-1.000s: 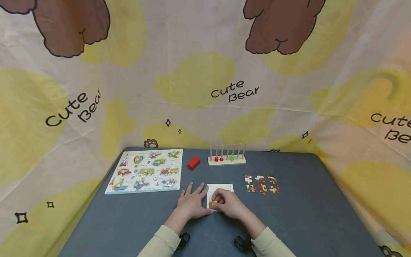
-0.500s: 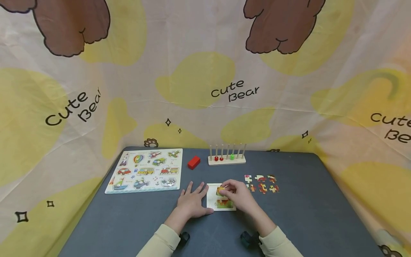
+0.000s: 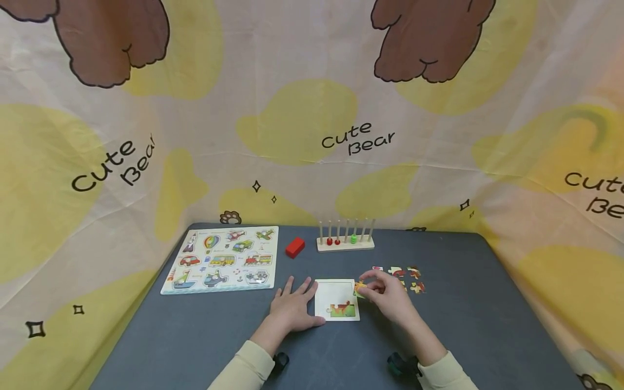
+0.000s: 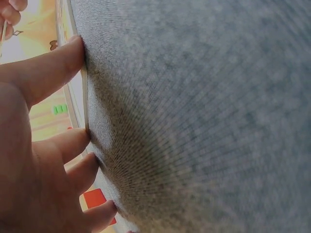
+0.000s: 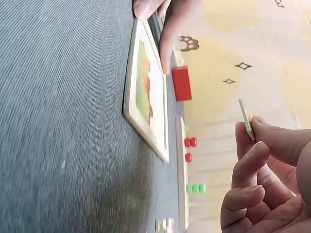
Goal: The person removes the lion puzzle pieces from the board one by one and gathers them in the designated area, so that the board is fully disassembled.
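A white-framed puzzle tray (image 3: 335,293) lies on the dark table, with joined green and red puzzle pieces (image 3: 343,310) at its lower right. My left hand (image 3: 291,312) is spread flat beside it, thumb and index fingertips touching its left edge. At the tray's right side my right hand (image 3: 391,297) pinches a small yellow and green puzzle piece (image 3: 359,288) between thumb and forefinger. The right wrist view shows that piece (image 5: 246,119) edge-on, held up off the table. Loose puzzle pieces (image 3: 417,287) lie beyond the right hand, partly covered by it.
A white board of vehicle pictures (image 3: 229,273) lies at the back left. Beside it is a red block (image 3: 294,247). A wooden peg stand (image 3: 346,246) with red and green beads stands at the back, before a printed cloth backdrop (image 3: 292,119).
The right hand has lifted the puzzle piece from the tray's lower left and carried it up and right to the tray's right edge. The left hand has stayed in place.
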The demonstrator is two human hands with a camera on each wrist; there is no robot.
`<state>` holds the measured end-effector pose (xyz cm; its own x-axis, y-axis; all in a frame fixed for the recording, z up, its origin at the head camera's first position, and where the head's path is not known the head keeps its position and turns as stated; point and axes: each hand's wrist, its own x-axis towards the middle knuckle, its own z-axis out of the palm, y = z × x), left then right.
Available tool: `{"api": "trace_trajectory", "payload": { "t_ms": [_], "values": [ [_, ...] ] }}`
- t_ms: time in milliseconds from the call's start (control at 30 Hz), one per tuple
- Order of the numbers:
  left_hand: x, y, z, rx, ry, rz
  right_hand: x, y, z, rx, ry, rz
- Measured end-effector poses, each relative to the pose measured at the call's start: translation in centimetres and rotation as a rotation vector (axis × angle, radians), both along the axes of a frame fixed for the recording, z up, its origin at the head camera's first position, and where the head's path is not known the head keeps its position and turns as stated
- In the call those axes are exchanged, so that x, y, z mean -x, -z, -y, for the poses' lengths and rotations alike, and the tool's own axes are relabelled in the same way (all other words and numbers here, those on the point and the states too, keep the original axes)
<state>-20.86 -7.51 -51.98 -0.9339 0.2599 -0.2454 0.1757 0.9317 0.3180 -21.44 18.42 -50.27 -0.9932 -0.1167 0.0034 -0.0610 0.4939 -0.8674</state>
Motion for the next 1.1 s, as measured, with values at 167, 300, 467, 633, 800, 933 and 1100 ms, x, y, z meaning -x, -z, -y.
{"api": "trace_trajectory", "payload": {
  "t_ms": [167,300,467,633,800,933,1100],
  "values": [
    [0.0,0.2,0.0,-0.012,-0.001,0.011,-0.2,0.3,-1.0,-0.033,0.021,0.000],
    [-0.1,0.2,0.1,-0.013,-0.003,0.016,-0.3,0.7,-1.8,-0.050,0.037,0.002],
    [-0.1,0.1,0.1,-0.014,-0.002,0.010,-0.3,0.9,-2.6,-0.058,0.059,0.010],
    [-0.1,0.0,0.1,-0.008,0.008,-0.004,-0.3,1.2,-3.6,-0.099,0.069,0.013],
    [-0.1,-0.1,0.0,-0.005,0.013,0.004,-0.2,1.8,-4.8,-0.149,0.072,0.022],
    [-0.1,-0.1,0.0,-0.002,0.009,0.005,0.0,2.2,-5.5,-0.170,0.068,0.038],
    [0.0,0.2,0.0,0.002,0.007,0.008,0.2,2.7,-5.7,-0.190,0.071,0.052]
  ]
}}
